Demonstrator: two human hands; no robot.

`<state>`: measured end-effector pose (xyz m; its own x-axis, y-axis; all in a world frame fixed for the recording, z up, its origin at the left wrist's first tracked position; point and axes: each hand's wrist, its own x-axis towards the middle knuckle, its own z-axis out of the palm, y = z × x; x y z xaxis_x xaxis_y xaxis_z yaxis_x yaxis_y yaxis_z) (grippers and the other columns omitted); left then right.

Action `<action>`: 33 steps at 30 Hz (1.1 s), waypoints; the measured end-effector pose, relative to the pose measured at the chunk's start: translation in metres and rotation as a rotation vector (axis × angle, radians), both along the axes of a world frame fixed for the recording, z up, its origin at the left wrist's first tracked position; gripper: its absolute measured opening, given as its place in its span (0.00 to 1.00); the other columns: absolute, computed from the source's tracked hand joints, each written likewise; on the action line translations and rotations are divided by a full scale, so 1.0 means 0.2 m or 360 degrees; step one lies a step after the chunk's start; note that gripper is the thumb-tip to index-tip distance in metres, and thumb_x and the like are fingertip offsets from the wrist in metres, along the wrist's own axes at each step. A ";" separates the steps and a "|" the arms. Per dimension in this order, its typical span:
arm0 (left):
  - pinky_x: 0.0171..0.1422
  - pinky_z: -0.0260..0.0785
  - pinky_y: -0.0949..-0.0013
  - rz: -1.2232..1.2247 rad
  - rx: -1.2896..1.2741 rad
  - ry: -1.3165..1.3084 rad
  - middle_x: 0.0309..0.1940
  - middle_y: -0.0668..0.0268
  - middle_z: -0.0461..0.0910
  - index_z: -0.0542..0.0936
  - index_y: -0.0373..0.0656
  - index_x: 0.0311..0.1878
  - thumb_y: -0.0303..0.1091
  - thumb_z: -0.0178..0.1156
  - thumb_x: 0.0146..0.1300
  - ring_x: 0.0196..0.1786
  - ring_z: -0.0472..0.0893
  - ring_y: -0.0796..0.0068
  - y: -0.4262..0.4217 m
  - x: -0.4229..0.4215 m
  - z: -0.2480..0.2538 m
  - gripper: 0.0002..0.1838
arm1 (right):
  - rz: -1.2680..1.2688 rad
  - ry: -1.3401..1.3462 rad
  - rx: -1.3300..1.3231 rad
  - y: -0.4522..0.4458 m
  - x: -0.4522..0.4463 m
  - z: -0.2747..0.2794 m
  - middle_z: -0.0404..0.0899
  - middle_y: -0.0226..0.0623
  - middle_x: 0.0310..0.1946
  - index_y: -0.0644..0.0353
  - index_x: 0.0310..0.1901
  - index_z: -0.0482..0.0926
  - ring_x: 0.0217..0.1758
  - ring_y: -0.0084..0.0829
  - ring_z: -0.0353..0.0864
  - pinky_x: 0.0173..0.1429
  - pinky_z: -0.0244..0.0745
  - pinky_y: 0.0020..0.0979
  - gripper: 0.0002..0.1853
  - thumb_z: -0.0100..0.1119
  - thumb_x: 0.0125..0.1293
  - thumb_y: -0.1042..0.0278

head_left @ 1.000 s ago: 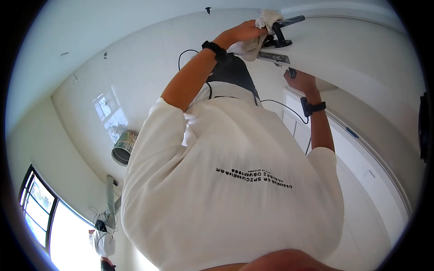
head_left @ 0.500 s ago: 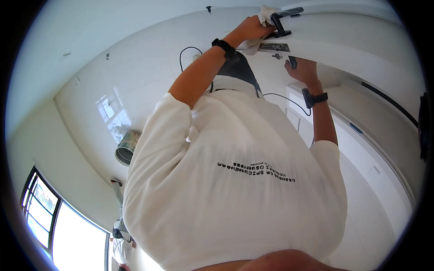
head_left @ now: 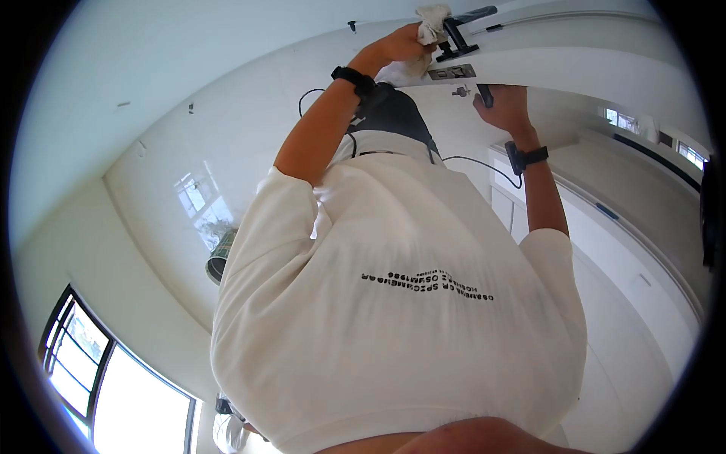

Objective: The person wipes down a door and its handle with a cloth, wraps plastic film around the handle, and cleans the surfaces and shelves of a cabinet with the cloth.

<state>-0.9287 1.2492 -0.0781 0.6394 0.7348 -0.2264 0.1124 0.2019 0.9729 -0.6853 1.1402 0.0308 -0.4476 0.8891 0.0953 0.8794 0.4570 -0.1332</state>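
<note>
My left hand [head_left: 404, 44] is closed around a whitish cloth [head_left: 434, 24], which is bunched against the black door handle [head_left: 456, 39]. Below that handle, a metal latch plate [head_left: 452, 72] sits in the edge of the white door [head_left: 560, 64]. On the door's other side my right hand [head_left: 505, 110] has its fingers curled round a second black handle [head_left: 485, 95], partly hidden by the door edge. A small metal piece, perhaps a key [head_left: 460, 91], shows beside that hand. Each wrist wears a black strap with a device and a cable.
A greenish patterned bucket [head_left: 221, 257] stands on the glossy pale floor [head_left: 249, 121] to the left. Beyond it is a dark-framed window [head_left: 79, 340]. Another person [head_left: 229, 427] is partly visible at the lower left. A small black doorstop-like piece [head_left: 352, 26] is at the top.
My left hand and the cloth have shifted slightly up and left along with the handle. The view has turned a little, and more reflected window shows on the right. My right hand keeps its hold.
</note>
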 end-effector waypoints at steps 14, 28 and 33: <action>0.68 0.68 0.62 -0.0449 0.0381 0.0271 0.58 0.54 0.81 0.77 0.43 0.61 0.30 0.65 0.55 0.59 0.79 0.55 0.05 0.13 -0.14 0.27 | -0.0003 0.0000 -0.0022 -0.03 -0.04 0.08 0.82 0.42 0.29 0.59 0.32 0.83 0.36 0.48 0.81 0.43 0.77 0.46 0.12 0.66 0.45 0.63; 0.69 0.66 0.65 -0.0335 0.0295 -0.0118 0.58 0.61 0.79 0.75 0.41 0.64 0.24 0.60 0.60 0.61 0.76 0.67 -0.06 0.11 -0.08 0.26 | -0.0006 0.0044 0.0021 -0.08 0.08 0.03 0.80 0.42 0.23 0.60 0.27 0.81 0.29 0.48 0.80 0.37 0.77 0.44 0.09 0.65 0.46 0.64; 0.66 0.70 0.60 -0.0126 0.0356 0.0026 0.55 0.58 0.82 0.78 0.43 0.60 0.27 0.64 0.56 0.57 0.79 0.60 -0.10 0.16 -0.09 0.26 | 0.0038 0.0139 0.0137 -0.11 0.12 0.05 0.78 0.42 0.20 0.60 0.23 0.79 0.26 0.48 0.79 0.35 0.76 0.43 0.08 0.64 0.46 0.65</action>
